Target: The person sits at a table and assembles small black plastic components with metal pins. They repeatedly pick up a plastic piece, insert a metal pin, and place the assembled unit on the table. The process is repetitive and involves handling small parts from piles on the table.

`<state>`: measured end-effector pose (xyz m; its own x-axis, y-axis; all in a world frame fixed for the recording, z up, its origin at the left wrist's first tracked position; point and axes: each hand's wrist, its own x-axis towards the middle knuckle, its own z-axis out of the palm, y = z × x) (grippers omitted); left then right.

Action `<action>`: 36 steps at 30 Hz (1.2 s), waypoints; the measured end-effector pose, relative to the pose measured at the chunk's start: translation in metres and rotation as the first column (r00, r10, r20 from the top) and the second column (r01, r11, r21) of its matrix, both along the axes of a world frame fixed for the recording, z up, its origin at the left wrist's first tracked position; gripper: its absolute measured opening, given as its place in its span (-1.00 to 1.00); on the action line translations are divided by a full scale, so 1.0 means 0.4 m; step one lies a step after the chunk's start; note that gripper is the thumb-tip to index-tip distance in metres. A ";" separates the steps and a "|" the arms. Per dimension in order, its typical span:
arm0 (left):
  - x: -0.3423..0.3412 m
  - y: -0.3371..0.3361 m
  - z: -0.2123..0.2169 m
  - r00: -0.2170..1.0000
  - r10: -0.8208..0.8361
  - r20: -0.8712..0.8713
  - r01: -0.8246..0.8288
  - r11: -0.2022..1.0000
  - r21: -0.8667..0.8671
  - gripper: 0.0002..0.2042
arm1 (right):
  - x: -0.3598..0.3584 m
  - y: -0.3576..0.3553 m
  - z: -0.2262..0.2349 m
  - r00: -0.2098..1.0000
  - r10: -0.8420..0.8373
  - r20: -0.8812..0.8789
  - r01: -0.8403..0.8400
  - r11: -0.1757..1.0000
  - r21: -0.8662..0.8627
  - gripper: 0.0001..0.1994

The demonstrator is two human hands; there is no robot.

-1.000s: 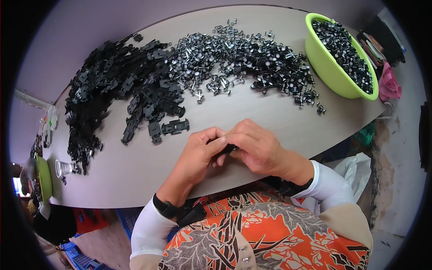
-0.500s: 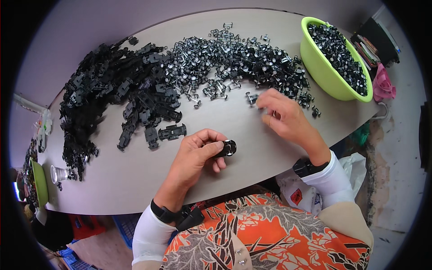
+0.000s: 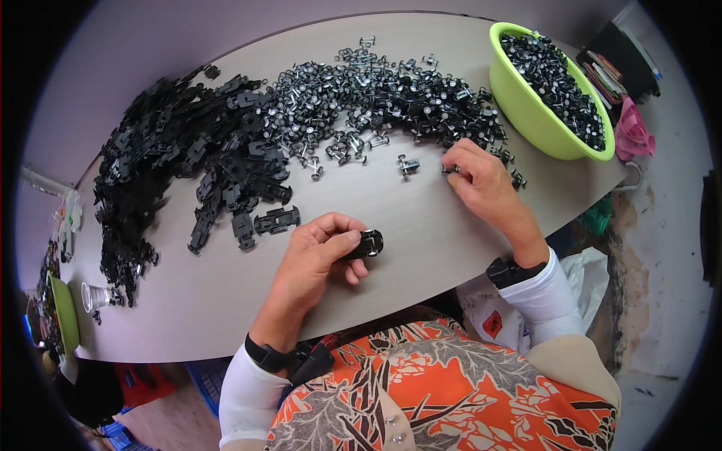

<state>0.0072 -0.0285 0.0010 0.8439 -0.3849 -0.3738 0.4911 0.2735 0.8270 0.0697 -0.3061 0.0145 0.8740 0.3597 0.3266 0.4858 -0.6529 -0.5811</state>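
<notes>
Over the table, left grip holds a black chassis, long axis rightward; right grip pinches wheels.

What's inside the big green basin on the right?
Small black-and-silver wheel pieces, piled up in the green basin. Only the top layer shows; the basin's bottom and anything deeper are covered by it, so I can't say what's underneath.

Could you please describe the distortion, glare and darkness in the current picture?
Head view: the table looks bowed along its far edge; black vignetting fills the corners; bright glints dot the wheel-and-axle pile; the black chassis heap partly merges into darkness.
</notes>
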 end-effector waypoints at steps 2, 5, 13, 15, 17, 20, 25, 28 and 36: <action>0.000 0.001 0.001 1.000 -0.006 0.007 0.006 1.000 0.002 -0.85 | -0.003 -0.005 0.000 0.992 0.022 -0.126 -0.008 0.994 0.112 -0.85; -0.001 0.000 0.002 1.000 -0.006 0.001 0.006 1.000 0.006 -0.85 | -0.025 0.006 0.009 0.912 0.114 -0.393 0.045 0.927 0.373 -0.90; -0.001 -0.003 0.011 1.000 0.003 -0.023 -0.003 1.000 0.016 -0.82 | -0.019 -0.030 0.004 0.950 0.033 -0.309 0.063 0.953 0.296 -0.84; -0.001 -0.004 0.012 1.000 -0.003 -0.029 0.003 1.000 0.029 -0.80 | -0.025 -0.012 -0.002 0.981 0.089 -0.170 -0.055 0.980 0.192 -0.83; 0.000 -0.004 0.013 0.999 -0.004 -0.042 0.005 1.000 0.017 -0.77 | -0.038 0.048 -0.001 0.987 0.159 -0.036 -0.153 0.980 0.129 -0.83; -0.001 -0.006 0.020 0.998 -0.006 -0.065 0.006 1.000 -0.005 -0.72 | -0.022 0.073 -0.040 0.961 0.268 0.069 -0.261 0.960 -0.099 -0.83; 0.000 -0.003 0.017 0.997 0.025 -0.068 -0.027 0.999 -0.021 -0.71 | -0.038 0.091 0.001 0.892 0.278 -0.355 -0.185 0.943 0.275 -0.90; 0.003 -0.004 0.010 0.999 -0.006 -0.044 0.005 1.000 -0.026 -0.72 | -0.032 0.094 0.057 0.549 0.152 -0.822 0.001 0.983 0.182 -0.93; 0.000 -0.001 0.021 0.997 0.015 -0.072 -0.014 1.000 0.007 -0.70 | -0.023 0.077 -0.002 0.922 0.030 -0.386 -0.021 0.999 0.027 -0.86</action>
